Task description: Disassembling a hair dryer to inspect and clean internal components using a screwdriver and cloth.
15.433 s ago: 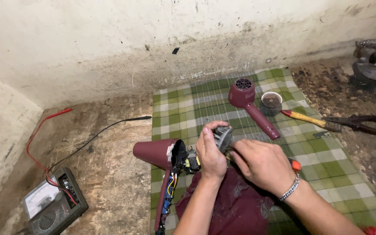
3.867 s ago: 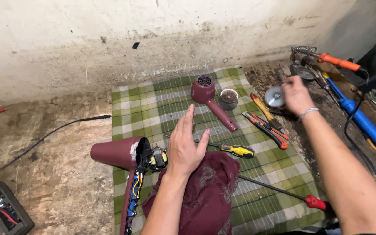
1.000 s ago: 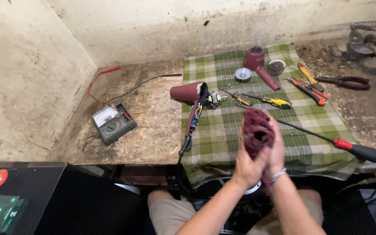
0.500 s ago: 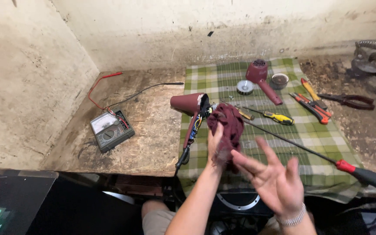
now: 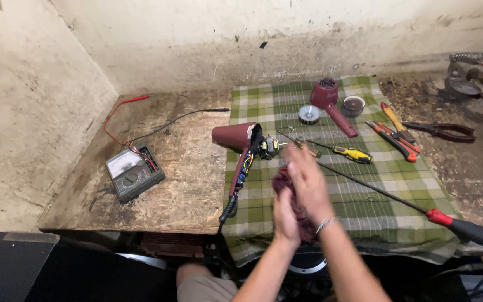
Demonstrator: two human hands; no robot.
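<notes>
Two-handed grip: left hand (image 5: pixel 285 215), right hand (image 5: pixel 307 180) around maroon cloth (image 5: pixel 284 180).

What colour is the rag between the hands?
The rag is dark maroon, seen in the head view.

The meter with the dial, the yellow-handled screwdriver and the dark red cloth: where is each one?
Meter (image 5: pixel 134 174): head view, on its grey case below the dial.
Yellow-handled screwdriver (image 5: pixel 353 154): head view, on its yellow and black handle.
Dark red cloth (image 5: pixel 282 180): head view, on the fold showing between the two hands.
</notes>
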